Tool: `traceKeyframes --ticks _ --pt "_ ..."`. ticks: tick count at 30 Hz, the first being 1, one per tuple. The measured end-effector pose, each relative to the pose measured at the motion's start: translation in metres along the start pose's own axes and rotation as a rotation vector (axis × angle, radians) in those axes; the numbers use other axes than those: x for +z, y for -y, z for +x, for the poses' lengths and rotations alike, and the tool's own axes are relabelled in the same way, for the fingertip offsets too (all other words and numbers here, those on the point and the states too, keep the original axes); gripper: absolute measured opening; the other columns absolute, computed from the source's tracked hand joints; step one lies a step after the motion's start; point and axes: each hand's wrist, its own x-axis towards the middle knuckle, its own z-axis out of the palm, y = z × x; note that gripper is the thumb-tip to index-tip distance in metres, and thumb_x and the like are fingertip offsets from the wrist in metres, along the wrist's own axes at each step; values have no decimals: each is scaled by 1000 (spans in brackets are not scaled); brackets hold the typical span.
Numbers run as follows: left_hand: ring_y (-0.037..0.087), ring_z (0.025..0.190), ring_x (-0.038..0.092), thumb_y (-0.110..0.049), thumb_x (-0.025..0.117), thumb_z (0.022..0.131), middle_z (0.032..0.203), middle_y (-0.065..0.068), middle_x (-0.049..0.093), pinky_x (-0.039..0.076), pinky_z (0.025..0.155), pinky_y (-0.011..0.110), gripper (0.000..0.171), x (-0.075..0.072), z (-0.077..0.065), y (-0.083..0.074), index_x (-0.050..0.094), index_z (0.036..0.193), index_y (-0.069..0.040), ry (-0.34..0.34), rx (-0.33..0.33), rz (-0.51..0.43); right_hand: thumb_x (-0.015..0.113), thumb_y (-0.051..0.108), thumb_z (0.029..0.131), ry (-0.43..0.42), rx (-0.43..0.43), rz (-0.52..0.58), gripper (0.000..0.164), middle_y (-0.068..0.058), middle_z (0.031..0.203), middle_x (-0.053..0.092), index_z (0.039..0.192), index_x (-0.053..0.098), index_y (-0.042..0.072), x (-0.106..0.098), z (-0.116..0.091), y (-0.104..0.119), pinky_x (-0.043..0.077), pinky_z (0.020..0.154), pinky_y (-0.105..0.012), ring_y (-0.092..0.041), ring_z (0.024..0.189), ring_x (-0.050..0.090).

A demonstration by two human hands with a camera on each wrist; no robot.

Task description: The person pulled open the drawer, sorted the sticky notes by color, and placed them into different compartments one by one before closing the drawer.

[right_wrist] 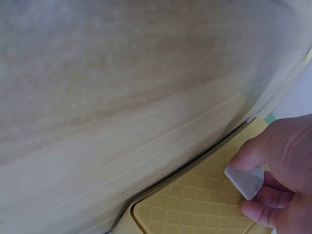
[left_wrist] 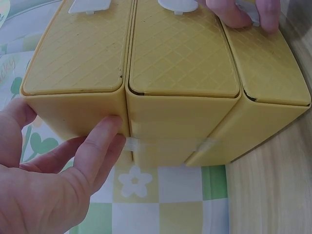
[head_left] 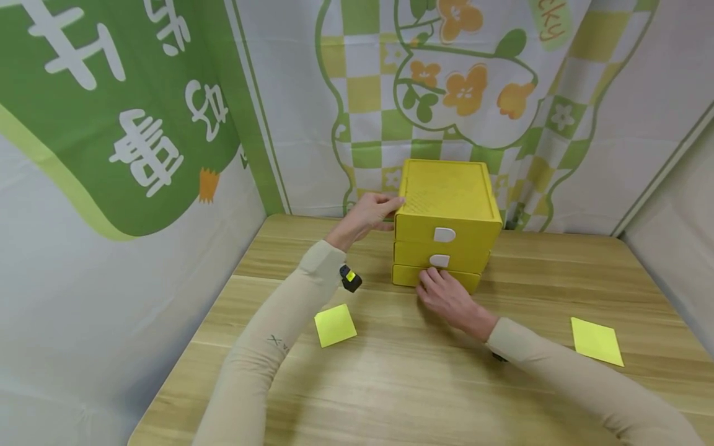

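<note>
A yellow three-drawer box stands upright at the back of the table, with white pull tabs on its drawers. My left hand braces its upper left corner, fingertips laid against the side wall and thumb at the top edge. Low at the front, my right hand pinches the white drawer handle of the bottom drawer between thumb and fingers. In the head view that handle is hidden behind the right hand. The middle drawer and top drawer sit closed above it.
One yellow sticky note lies on the wooden table near the left forearm. Another yellow note is by the right forearm. A patterned curtain hangs right behind the box, and white cloth walls flank the table.
</note>
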Motion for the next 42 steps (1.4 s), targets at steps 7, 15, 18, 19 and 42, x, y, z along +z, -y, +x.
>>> traceKeyframes --ticks 7,15,18,19,42 --pt "22 119 55 -34 61 98 134 9 56 59 93 38 45 1 1 -1 62 131 -5 -4 0 -8 22 -4 103 -9 15 -7 45 -13 96 53 90 65 5 0 1 2 48 64 -32 -27 82 47" --pt "21 116 57 -34 62 98 131 8 58 59 92 37 44 1 2 1 62 131 -6 -20 -9 -9 45 -7 97 32 19 32 22 -15 98 53 97 66 1 -10 -3 11 52 68 -32 -28 84 48" --pt "21 116 57 -34 62 97 131 8 58 59 92 36 45 1 2 1 62 131 -5 -17 -3 -14 62 -4 90 80 20 28 12 -14 100 53 101 66 2 -14 -6 15 52 71 -32 -28 87 48" --pt "21 116 56 -34 62 97 130 9 57 59 92 36 45 1 2 0 62 131 -5 -16 -2 -14 64 -3 90 88 17 24 12 -14 101 53 101 66 2 -16 -7 16 51 71 -31 -28 87 48" --pt "23 123 53 -34 60 99 140 9 52 57 96 39 47 0 1 1 58 135 -4 21 1 -30 3 -12 97 -46 -72 53 63 -9 83 46 81 62 5 -74 -33 57 40 54 -25 -22 73 40"
